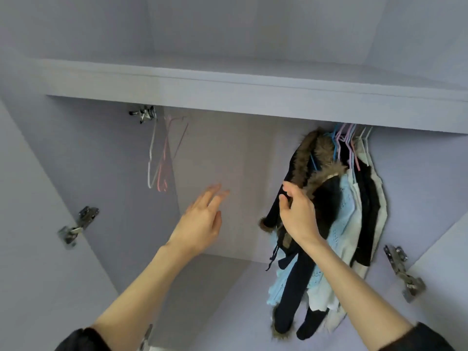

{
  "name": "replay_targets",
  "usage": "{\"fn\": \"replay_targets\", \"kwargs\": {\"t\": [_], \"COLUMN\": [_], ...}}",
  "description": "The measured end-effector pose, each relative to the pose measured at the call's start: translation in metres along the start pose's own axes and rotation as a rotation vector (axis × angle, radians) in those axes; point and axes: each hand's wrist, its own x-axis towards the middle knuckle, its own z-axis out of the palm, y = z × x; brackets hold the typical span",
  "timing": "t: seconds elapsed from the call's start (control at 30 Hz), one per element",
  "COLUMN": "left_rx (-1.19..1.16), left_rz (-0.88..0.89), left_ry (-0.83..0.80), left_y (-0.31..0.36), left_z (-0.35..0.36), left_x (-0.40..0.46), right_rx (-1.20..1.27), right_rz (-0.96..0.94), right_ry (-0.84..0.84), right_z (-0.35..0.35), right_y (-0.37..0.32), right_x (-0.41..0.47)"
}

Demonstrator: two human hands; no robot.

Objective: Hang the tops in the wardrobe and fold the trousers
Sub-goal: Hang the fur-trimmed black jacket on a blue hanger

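Wardrobe: doors open, pale lilac inside, shelf across the top.
Tops: bunched on coloured hangers at the right end.
Fur-trimmed dark coat: frontmost of that bunch.
Right hand: grip curled round the coat's edge.
Left hand: fingers spread, mid-air, touching nothing.
Empty hangers: hanging at the left end, well apart from the clothes.

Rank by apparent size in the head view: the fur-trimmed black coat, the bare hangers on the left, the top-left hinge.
1. Fur-trimmed black coat, gripped by the right hand.
2. Bare hangers.
3. Top-left hinge.
The coat hangs nearer the camera, which enlarges it.
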Motion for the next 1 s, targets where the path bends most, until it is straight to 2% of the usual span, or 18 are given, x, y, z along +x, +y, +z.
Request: {"fn": "replay_targets", "kwargs": {"t": [0.07, 0.23, 0.3, 0.4, 0.43, 0.57, 0.67, 1.0], "left_rx": [-0.114, -0.165, -0.17, -0.139, -0.112, -0.029, 0.051, 0.29], "left_rz": [-0.116, -0.349, -0.508, -0.688, -0.784, -1.043, -1.245, -1.82], "left_ry": [-0.072, -0.015, 0.034, 0.131, 0.164, 0.274, 0.416, 0.832], "left_y": [-0.008, -0.018, -0.022, -0.019, -0.016, -0.008, 0.009, 0.065], "left_z": [-0.005, -0.044, -0.069, -0.093, -0.112, -0.16, -0.198, -0.291], "left_x": [-0.029, -0.157, -0.23, -0.307, -0.359, -0.48, -0.57, -0.756], "right_rx": [0.058, 0.227, 0.24, 0.228, 0.235, 0.247, 0.282, 0.377], "right_rz": [-0.059, -0.187, -0.248, -0.341, -0.39, -0.554, -0.672, -1.183], "right_ry": [-0.125, -0.453, -0.616, -0.832, -0.938, -1.164, -1.365, -1.885], "right_z": [0.018, 0.079, 0.109, 0.136, 0.155, 0.197, 0.223, 0.277], "right_y": [-0.013, -0.071, -0.1, -0.13, -0.153, -0.212, -0.264, -0.421], "right_x": [-0.025, -0.117, -0.17, -0.23, -0.27, -0.362, -0.443, -0.664]}}
